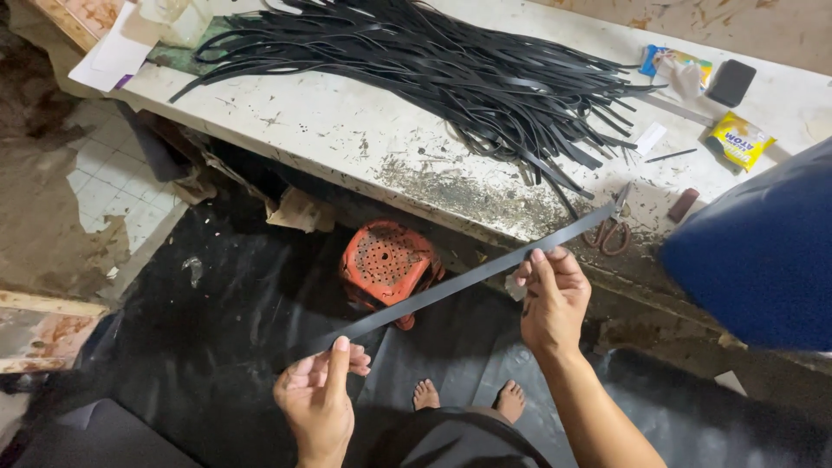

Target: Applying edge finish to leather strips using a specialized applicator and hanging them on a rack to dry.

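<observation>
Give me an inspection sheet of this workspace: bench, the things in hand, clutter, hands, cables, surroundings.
Surface: worn white bench, stained and flecked with debris.
Job's things: one long black strip held stretched between both hands; a big pile of black strips on the bench.
Clutter: scissors, yellow packet, dark pad, papers.
Hands: left hand pinches the strip's lower end; right hand pinches it further up.
Cables: nothing seen.
Surroundings: orange perforated stool under the bench, black sheet on the floor, bare feet, blue object at right.
</observation>
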